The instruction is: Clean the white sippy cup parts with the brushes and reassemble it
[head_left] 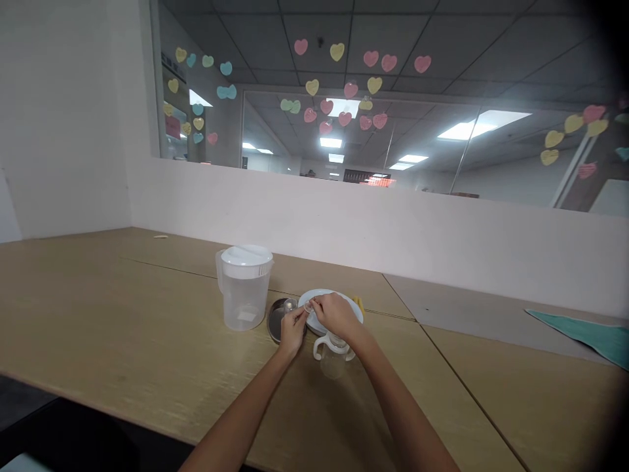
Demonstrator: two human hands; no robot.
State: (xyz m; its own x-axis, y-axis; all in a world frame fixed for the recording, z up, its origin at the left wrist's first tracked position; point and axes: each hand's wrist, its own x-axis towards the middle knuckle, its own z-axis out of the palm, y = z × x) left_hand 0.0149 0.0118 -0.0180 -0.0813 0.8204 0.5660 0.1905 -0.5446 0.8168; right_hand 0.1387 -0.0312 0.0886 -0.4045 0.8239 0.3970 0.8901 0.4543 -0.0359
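Note:
My left hand [291, 330] and my right hand [337, 316] meet above the edge of a white plate [319, 293]. Between their fingertips is a small clear round piece [308, 306], possibly a bottle part; both hands are closed on it. Below my right wrist stands a clear baby bottle [333, 362] with white handles, its top partly hidden by that hand. A round metal dish [274, 322] lies under and beside my left hand, with a clear dome-shaped cap [290, 305] at its far side.
A translucent lidded pitcher [246, 295] stands left of the dish. Something yellow [359, 304] shows at the plate's right edge. A green cloth [584, 334] lies at the far right of the wooden table [147, 314]. Behind rises a white wall [314, 219] with a window.

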